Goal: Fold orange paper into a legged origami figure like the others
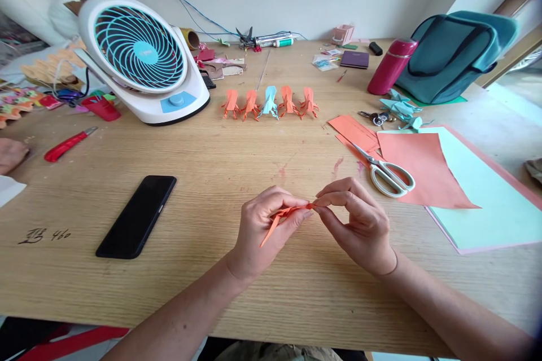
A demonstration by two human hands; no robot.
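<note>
Just below the middle of the frame, the left hand (258, 231) and the right hand (358, 223) meet over the table (212, 293), fingers of both pinched narrow on a folded orange paper piece (282, 217) held between them, its long tip slanting down to the left. Left of the hands lies a black phone (136, 215); to the right, white-handled scissors (387, 174) rest on an orange sheet (427, 172). Above centre stands a row of paper figures (270, 102), with a white fan (141, 56) at upper left.
</note>
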